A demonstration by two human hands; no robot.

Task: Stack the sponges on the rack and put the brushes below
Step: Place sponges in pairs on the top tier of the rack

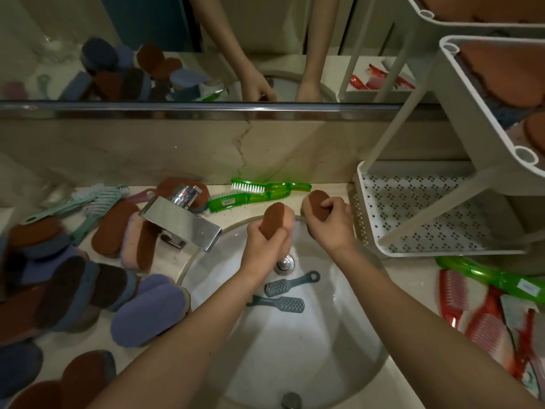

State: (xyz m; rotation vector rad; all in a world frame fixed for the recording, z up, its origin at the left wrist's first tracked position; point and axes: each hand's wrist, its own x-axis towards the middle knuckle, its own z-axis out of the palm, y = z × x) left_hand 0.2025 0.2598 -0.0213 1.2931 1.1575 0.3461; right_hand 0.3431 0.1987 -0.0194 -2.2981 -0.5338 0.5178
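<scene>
My left hand (264, 246) grips a brown-topped peach sponge (275, 218) upright over the back of the sink. My right hand (331, 225) grips a second brown sponge (318, 203) just to its right, near the rack. The white rack (436, 252) stands at the right, its perforated bottom shelf bare; the upper shelf (472, 113) holds brown sponges (501, 72). Several brown, blue and purple sponges (88, 287) are piled on the counter at the left. Green brushes (256, 191) lie behind the sink, and two grey brushes (284, 293) lie in the basin.
A chrome faucet (182, 219) juts over the sink (339, 364) at the left. Mint brushes (88, 202) lie at the back left. Red brushes (483, 320) and a green brush (486, 276) lie on the counter at the right, in front of the rack. A mirror runs along the back.
</scene>
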